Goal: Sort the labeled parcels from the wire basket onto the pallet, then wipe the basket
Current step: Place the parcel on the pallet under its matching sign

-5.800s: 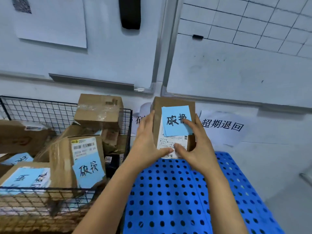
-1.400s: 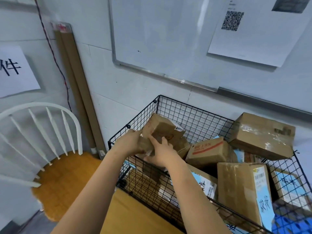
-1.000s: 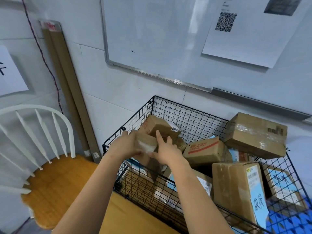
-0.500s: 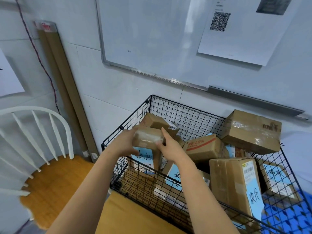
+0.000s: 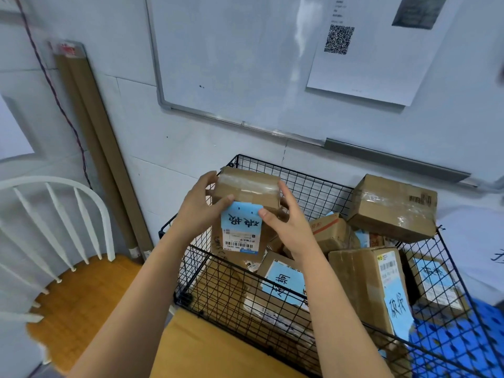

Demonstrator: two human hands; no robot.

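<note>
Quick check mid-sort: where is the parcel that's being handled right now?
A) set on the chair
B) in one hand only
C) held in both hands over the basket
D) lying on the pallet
C: the left hand and right hand both grip the parcel above the basket.

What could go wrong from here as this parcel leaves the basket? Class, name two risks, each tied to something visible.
1. The blue note on the held parcel faces upside down; it might be misread and missorted.
2. The taped box sits on the pile above the rim of the wire basket; a jolt could tip it out.
</note>
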